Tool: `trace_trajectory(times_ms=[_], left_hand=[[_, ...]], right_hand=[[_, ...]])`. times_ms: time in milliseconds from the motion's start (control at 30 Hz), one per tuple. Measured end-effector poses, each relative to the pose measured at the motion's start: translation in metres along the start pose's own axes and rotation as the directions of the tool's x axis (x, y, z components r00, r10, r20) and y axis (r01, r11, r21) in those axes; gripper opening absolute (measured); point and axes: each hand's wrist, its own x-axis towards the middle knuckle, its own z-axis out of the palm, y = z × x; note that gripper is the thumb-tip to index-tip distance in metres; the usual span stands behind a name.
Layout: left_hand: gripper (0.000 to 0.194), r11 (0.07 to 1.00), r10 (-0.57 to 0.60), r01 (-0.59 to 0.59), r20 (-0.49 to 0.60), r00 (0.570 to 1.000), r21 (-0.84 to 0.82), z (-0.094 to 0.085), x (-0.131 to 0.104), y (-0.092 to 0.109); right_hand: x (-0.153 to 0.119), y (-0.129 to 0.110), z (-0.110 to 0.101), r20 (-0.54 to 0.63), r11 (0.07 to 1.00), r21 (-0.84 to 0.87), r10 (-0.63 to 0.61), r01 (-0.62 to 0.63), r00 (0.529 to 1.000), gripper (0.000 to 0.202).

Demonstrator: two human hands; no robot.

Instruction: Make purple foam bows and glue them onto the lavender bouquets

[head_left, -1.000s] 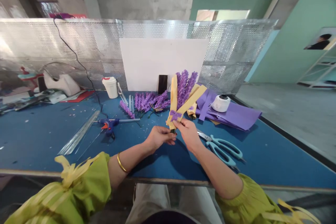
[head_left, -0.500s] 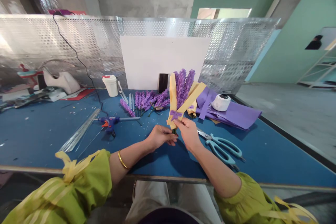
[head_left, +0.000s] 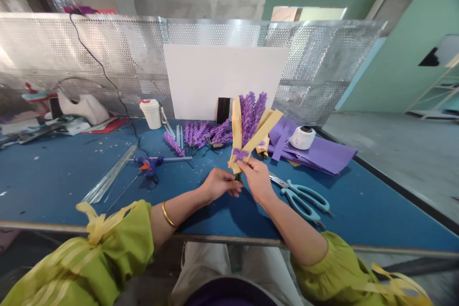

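A small bouquet of purple lavender (head_left: 250, 117) stands upright in front of me, wrapped in a yellow band (head_left: 236, 129) whose ends cross in a V. A purple bow (head_left: 240, 154) sits where the ends meet. My right hand (head_left: 258, 179) is closed on the wrapped lower part, thumb just under the bow. Below it, my left hand (head_left: 224, 185) pinches the green stems, which its fingers partly hide. Light-blue scissors (head_left: 303, 198) lie on the table beside my right wrist.
Lavender sprigs (head_left: 197, 135) lie behind my hands, left of a second wrapped bunch (head_left: 263, 146). A blue glue gun (head_left: 152, 166) and clear glue sticks (head_left: 111, 174) are at left. Purple sheets (head_left: 322, 155) hold a white roll (head_left: 303, 138). A white cup (head_left: 150, 114) and phone (head_left: 223, 110) stand behind.
Both hands keep the same hold on the bouquet. The whole view has shifted slightly, with the table appearing a little higher; nothing else has visibly moved.
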Motion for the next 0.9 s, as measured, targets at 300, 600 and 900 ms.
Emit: trace_trajectory(times_ms=[300,600,900], left_hand=[[0.047,0.996,0.078,-0.082,-0.093,0.993,-0.040,-0.007,0.000,0.004],[0.056,0.998,-0.020,0.020,-0.001,1.000,-0.058,-0.014,-0.003,0.016],[0.065,0.919,0.127,-0.202,-0.232,0.964,-0.339,-0.049,0.007,0.041]], right_hand=[[-0.001,-0.004,-0.002,0.203,0.996,0.068,0.035,-0.050,0.979,0.031],[0.003,-0.004,-0.005,0.079,0.991,0.102,0.080,-0.087,0.994,0.025],[-0.007,-0.002,0.002,0.150,0.989,0.087,0.108,-0.122,0.983,0.019]])
